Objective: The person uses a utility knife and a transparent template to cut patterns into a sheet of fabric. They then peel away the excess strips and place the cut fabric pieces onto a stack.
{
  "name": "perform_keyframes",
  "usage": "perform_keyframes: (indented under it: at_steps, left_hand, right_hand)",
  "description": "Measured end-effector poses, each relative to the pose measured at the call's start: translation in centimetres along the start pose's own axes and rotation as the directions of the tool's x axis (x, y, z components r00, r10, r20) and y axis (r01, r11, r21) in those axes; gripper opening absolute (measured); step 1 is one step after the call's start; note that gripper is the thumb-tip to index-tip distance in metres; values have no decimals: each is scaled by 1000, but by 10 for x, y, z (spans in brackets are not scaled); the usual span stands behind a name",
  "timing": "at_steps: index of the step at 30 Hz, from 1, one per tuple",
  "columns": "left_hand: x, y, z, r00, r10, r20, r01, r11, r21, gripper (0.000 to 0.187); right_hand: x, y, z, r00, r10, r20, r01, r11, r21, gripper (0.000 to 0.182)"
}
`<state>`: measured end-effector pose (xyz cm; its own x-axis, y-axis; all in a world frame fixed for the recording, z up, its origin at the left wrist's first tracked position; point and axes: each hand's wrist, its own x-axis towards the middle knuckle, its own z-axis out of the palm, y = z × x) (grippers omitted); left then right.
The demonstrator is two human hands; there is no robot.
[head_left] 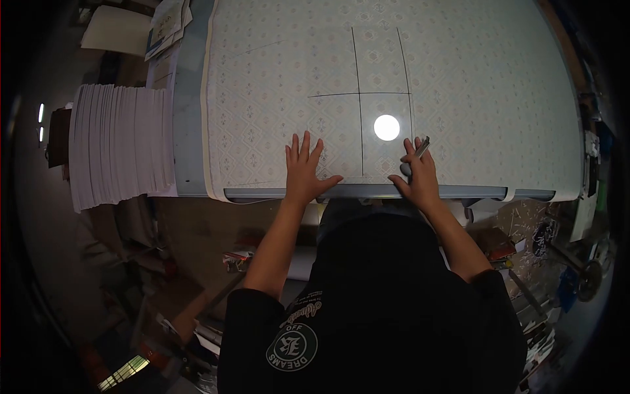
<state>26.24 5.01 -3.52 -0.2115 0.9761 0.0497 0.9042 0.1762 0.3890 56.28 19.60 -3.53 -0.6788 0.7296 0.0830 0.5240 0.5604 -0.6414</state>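
My left hand [304, 174] lies flat near the front edge of the table, its fingers spread on a pale sheet [262, 118] with a diamond pattern. To its right, my right hand [421, 180] rests on the same sheet and keeps a slim silver utility knife [422, 147] among its fingers, pointing away from me. Part of the knife is hidden by the fingers. Thin dark straight lines [359, 125] cross on the sheet between and beyond my hands. A bright white round spot [386, 128] shows just ahead of my right hand.
A tall stack of white paper [121, 144] stands left of the table. Behind it lie loose papers and a cream sheet [117, 31]. A grey strip [374, 191] runs along the table's front edge. Scraps and clutter [525, 243] cover the floor below on the right.
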Motion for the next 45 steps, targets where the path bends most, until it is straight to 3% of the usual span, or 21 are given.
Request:
perform_keyframes:
  at_steps: [14,17,19,23,25,28,31,32,34,45]
  left_hand:
    - [-3,-4,2,998,48,-35,-49,999,-6,102]
    - [-6,-5,2,999,49,-20,-50,999,-5,102]
    - [0,-5,1,998,55,-35,-56,998,-3,102]
    - [-5,-6,5,998,56,-34,-56,998,2,101]
    - [-5,-6,4,996,65,-53,-65,998,3,101]
    - [-4,-6,4,999,44,-27,-44,999,-14,101]
    - [-7,-3,5,999,35,-14,-35,999,-28,102]
    - [-8,1,6,1000,0,13,-1,1000,8,102]
    - [-9,5,6,999,-32,32,30,998,46,102]
    - [-12,2,8,999,6,-39,-5,1000,8,99]
  right_hand:
    - [2,-9,-1,999,53,-12,-52,996,68,50]
    - [-1,-27,4,992,128,-5,-128,992,-11,58]
    - [0,-28,14,984,154,-89,-155,988,-6,65]
    - [-4,-26,22,984,115,-139,-129,987,-98,67]
    - [-3,-26,21,974,192,-117,-195,981,-9,90]
    - [-4,-21,25,985,83,-148,-103,986,-128,90]
    - [-5,-19,27,982,100,-158,-115,990,-87,95]
    - [-5,-20,26,982,99,-161,-114,990,-85,95]
    - [-4,-24,23,982,119,-148,-131,989,-71,66]
    - [-6,-20,21,982,117,-150,-115,993,20,62]
